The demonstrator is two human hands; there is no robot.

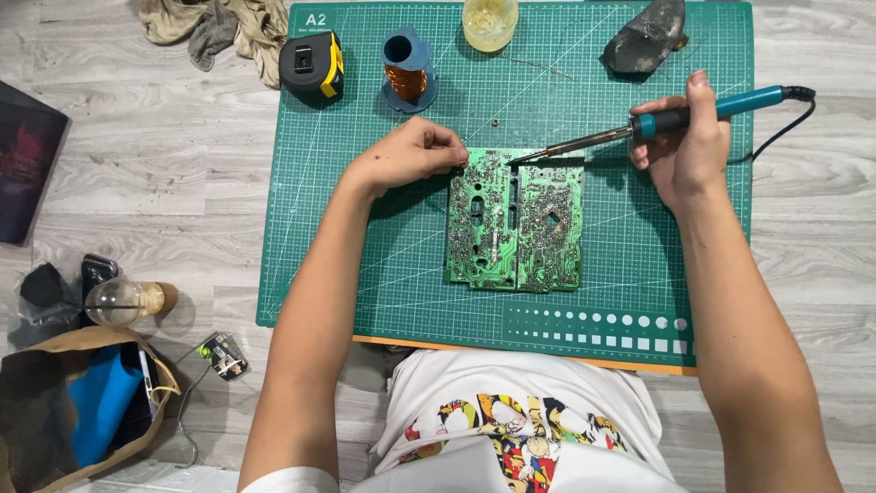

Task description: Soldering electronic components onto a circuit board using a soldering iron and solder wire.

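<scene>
A green circuit board [516, 224] lies solder side up on the green cutting mat [365, 228]. My right hand [684, 151] grips a blue-handled soldering iron [657, 123], whose metal tip touches the board's top edge near the middle. My left hand [415, 155] rests at the board's upper left corner with fingers curled, pinching what looks like thin solder wire against the board edge; the wire itself is too fine to see clearly. The iron's black cord runs off to the right.
At the mat's far edge stand a black and yellow tape measure [312, 66], a copper wire spool [408, 71], a small clear cup [490, 22] and a dark sponge [646, 38]. Rags [219, 27], a glass bulb [123, 301] and an open bag [82, 402] lie left.
</scene>
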